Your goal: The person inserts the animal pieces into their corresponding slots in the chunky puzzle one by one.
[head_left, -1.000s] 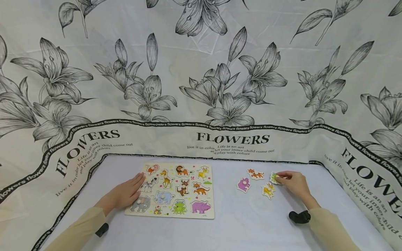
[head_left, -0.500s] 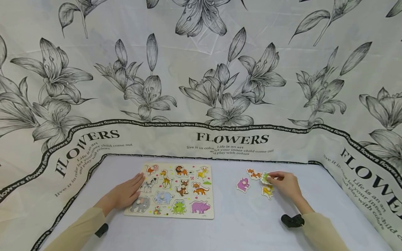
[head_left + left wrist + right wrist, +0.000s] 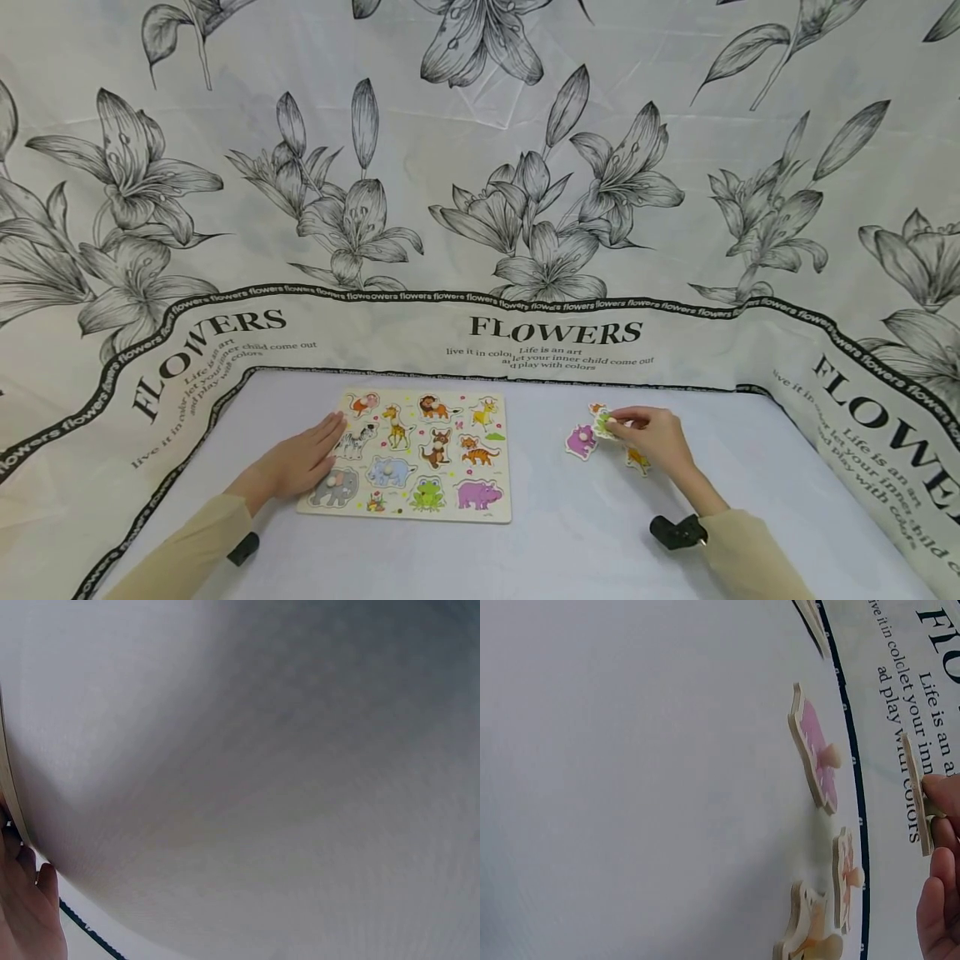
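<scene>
My right hand [image 3: 655, 439] pinches a green frog puzzle piece [image 3: 603, 423] by its knob, lifted over the loose pieces. In the right wrist view the frog piece [image 3: 917, 793] is seen edge-on between thumb and fingers. Below it lie a purple hippo piece [image 3: 581, 442], an orange tiger piece [image 3: 596, 408] partly covered, and a yellow goat-like piece [image 3: 637, 460] partly behind the hand. My left hand [image 3: 303, 458] rests with straight fingers on the left edge of the wooden animal puzzle board [image 3: 420, 515]. Knobbed elephant [image 3: 333, 487] and blue rhino [image 3: 390, 472] pieces sit in the board.
A white cloth covers the table [image 3: 555, 550]. Behind and around it hangs a flower-printed curtain [image 3: 555, 350] with a black border. Dark wrist cameras [image 3: 677, 532] are worn near both sleeves.
My right hand has carried the frog piece leftward, from the right of the loose pieces to above the tiger and hippo pieces. The left hand and the board have stayed put.
</scene>
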The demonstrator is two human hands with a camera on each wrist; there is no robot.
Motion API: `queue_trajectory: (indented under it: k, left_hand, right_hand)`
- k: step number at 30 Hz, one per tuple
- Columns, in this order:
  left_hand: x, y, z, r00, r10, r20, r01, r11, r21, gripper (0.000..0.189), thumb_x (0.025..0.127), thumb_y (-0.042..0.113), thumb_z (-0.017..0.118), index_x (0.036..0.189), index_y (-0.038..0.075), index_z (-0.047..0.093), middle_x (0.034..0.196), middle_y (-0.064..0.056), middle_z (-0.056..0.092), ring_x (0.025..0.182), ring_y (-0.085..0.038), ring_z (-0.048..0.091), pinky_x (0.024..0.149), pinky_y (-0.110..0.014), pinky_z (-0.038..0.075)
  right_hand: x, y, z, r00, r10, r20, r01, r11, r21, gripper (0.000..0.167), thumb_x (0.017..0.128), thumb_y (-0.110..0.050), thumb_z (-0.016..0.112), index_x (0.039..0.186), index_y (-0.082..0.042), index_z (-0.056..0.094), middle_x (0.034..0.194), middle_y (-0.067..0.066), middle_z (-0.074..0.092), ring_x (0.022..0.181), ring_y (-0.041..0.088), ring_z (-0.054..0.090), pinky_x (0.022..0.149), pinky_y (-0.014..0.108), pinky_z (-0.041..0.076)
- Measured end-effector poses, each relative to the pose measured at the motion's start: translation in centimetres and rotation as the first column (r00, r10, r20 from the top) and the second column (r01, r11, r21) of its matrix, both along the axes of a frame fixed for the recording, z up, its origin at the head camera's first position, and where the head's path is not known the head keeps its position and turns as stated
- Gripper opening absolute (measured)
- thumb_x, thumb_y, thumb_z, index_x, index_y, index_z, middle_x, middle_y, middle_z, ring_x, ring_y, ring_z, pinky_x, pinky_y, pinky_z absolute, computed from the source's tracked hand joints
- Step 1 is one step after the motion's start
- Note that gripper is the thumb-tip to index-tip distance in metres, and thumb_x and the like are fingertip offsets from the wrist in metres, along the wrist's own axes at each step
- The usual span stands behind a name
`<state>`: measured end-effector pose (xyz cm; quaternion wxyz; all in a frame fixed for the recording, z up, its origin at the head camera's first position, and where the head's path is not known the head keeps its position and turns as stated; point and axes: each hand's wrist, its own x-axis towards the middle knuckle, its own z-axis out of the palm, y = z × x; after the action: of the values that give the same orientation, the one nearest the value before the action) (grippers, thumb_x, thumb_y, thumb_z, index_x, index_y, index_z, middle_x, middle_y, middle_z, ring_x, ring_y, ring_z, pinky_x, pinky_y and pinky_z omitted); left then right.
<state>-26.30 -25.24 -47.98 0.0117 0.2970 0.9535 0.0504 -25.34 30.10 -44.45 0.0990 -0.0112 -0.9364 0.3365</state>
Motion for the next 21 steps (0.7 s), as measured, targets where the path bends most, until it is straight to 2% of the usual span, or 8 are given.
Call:
queue_trajectory:
  k: [9, 15, 18, 21]
  left_hand:
    - [0.0, 0.0, 0.2, 1.0, -0.003, 0.009, 0.003, 1.0, 0.0, 0.057, 0.1, 0.025, 0.041, 0.146, -0.007, 0.031, 0.155, -0.024, 0.027, 0.143, -0.041, 0.028, 0.115, -0.05, 0.033]
    - [0.0, 0.0, 0.2, 1.0, -0.003, 0.015, 0.003, 1.0, 0.002, 0.057, 0.101, 0.025, 0.041, 0.146, -0.007, 0.031, 0.155, -0.024, 0.027, 0.143, -0.041, 0.028, 0.115, -0.051, 0.032]
    - [-0.1, 0.0, 0.1, 1.0, -0.006, 0.009, 0.006, 1.0, 0.003, 0.056, 0.1, 0.024, 0.041, 0.146, -0.008, 0.031, 0.155, -0.025, 0.027, 0.142, -0.041, 0.028, 0.115, -0.051, 0.032]
    - [0.0, 0.1, 0.1, 1.0, 0.004, 0.022, -0.004, 1.0, -0.004, 0.056, 0.101, 0.024, 0.04, 0.146, -0.007, 0.03, 0.155, -0.024, 0.026, 0.143, -0.04, 0.027, 0.116, -0.05, 0.031]
  right_hand:
    - [0.3, -2.5, 0.8, 0.997, 0.044, -0.071, -0.045, 0.999, -0.015, 0.022, 0.079, -0.025, 0.079, 0.094, -0.008, 0.077, 0.08, 0.004, 0.072, 0.065, 0.007, 0.051, 0.054, 0.018, 0.042]
    - [0.4, -4.1, 1.0, 0.992, 0.087, -0.09, -0.09, 0.996, -0.027, 0.018, 0.078, -0.023, 0.08, 0.09, -0.01, 0.078, 0.095, 0.012, 0.074, 0.065, 0.006, 0.05, 0.054, 0.018, 0.041]
    - [0.5, -4.7, 1.0, 0.988, 0.116, -0.105, -0.119, 0.993, -0.019, 0.018, 0.077, -0.022, 0.08, 0.089, -0.009, 0.078, 0.091, 0.011, 0.073, 0.064, 0.006, 0.049, 0.052, 0.018, 0.039]
    - [0.5, -5.3, 0.8, 0.983, 0.144, -0.111, -0.148, 0.989, -0.023, 0.017, 0.077, -0.021, 0.081, 0.088, -0.009, 0.078, 0.079, 0.004, 0.07, 0.062, 0.005, 0.048, 0.051, 0.017, 0.04]
